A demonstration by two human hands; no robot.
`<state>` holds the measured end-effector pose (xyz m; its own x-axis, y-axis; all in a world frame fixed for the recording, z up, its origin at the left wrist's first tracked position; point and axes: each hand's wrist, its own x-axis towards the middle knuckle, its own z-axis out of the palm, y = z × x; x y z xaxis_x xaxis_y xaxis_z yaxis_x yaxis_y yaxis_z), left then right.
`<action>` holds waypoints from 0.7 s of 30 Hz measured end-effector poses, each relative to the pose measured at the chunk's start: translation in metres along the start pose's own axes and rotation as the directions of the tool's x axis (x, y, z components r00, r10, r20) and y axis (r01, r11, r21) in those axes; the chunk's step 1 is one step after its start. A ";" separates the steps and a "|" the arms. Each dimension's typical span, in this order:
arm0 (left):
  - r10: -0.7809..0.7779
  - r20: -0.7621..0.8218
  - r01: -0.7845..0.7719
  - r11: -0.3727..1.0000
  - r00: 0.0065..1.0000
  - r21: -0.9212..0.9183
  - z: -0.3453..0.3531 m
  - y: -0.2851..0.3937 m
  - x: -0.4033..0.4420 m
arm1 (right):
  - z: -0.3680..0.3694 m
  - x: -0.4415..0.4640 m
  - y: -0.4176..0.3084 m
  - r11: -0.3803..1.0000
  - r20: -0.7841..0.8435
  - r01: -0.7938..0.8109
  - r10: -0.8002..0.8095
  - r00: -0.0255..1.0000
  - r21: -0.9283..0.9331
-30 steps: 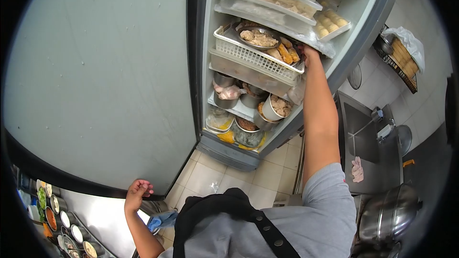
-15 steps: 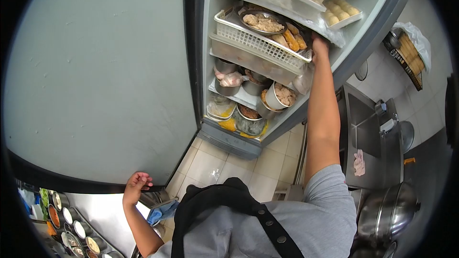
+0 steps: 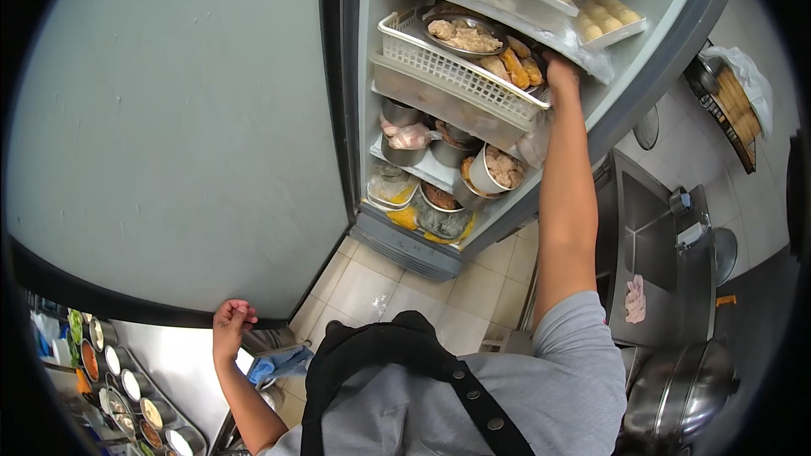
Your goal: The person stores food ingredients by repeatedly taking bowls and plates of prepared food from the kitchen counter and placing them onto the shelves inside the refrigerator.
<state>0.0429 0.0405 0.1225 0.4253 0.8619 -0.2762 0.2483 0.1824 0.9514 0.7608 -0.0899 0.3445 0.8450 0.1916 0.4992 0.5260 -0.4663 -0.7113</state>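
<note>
My right hand reaches into the open fridge, beside the right end of a white plastic basket. Its fingers are hidden in the gap below a plastic-covered tray, so their grip does not show. In the basket are a metal bowl of pale raw meat and yellowish-orange pieces. My left hand is at the lower edge of the grey fridge door, its fingers curled in with nothing visible in them. Whether it presses on the door, I cannot tell.
Under the basket sit a translucent bin and several metal pots, one a tilted pot of meat. A tray of pale balls is at upper right. Right of the fridge is a steel sink; at lower left, several food containers.
My left hand and the door's lower edge have shifted slightly left and up in view. The right hand stays by the basket, its wrist slightly further left. The basket keeps its place.
</note>
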 end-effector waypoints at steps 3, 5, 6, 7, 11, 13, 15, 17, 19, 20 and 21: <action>0.055 -0.099 -0.053 0.998 0.994 0.018 -0.002 -0.009 -0.014 | -0.006 -0.014 0.002 0.998 0.025 -0.025 0.024 0.999 0.063; 0.107 -0.155 -0.109 0.994 0.982 -0.003 -0.005 -0.013 -0.023 | -0.008 -0.026 0.000 0.966 0.000 -0.120 0.124 0.992 0.228; 0.133 -0.181 -0.137 0.990 0.974 -0.009 -0.006 -0.012 -0.028 | -0.012 -0.036 -0.005 0.968 -0.003 -0.110 0.113 0.994 0.225; 0.139 -0.227 -0.150 0.988 0.964 -0.032 -0.002 -0.007 -0.034 | -0.022 -0.053 -0.020 0.970 -0.008 -0.101 0.105 0.994 0.223; 0.219 -0.319 -0.231 0.973 0.922 0.000 -0.001 -0.011 -0.043 | -0.036 -0.100 -0.017 0.984 -0.131 0.163 -0.152 0.980 0.078; 0.230 -0.339 -0.245 0.969 0.912 -0.003 0.000 -0.012 -0.047 | -0.047 -0.145 -0.012 0.957 -0.149 0.286 -0.276 0.950 0.051; 0.236 -0.363 -0.241 0.970 0.901 0.033 -0.004 -0.013 -0.052 | -0.059 -0.193 -0.006 0.947 -0.090 0.320 -0.316 0.944 0.032; 0.251 -0.382 -0.262 0.965 0.889 0.026 -0.014 -0.017 -0.054 | -0.068 -0.240 0.007 0.950 0.016 0.312 -0.312 0.950 -0.005; 0.242 -0.422 -0.251 0.967 0.873 0.036 -0.032 -0.027 -0.056 | -0.071 -0.285 0.025 0.966 0.153 0.255 -0.257 0.954 0.029; 0.239 -0.451 -0.261 0.965 0.860 0.013 -0.038 -0.030 -0.057 | -0.072 -0.307 0.034 0.976 0.219 0.216 -0.218 0.951 0.034; 0.235 -0.478 -0.272 0.962 0.847 -0.008 -0.045 -0.031 -0.055 | -0.071 -0.329 0.045 0.990 0.299 0.126 -0.139 0.944 0.063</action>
<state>-0.0274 0.0084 0.1150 0.0028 0.9985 0.0547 0.1165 -0.0547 0.9917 0.4993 -0.2356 0.1832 0.7533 0.5043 0.4221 0.6333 -0.3834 -0.6723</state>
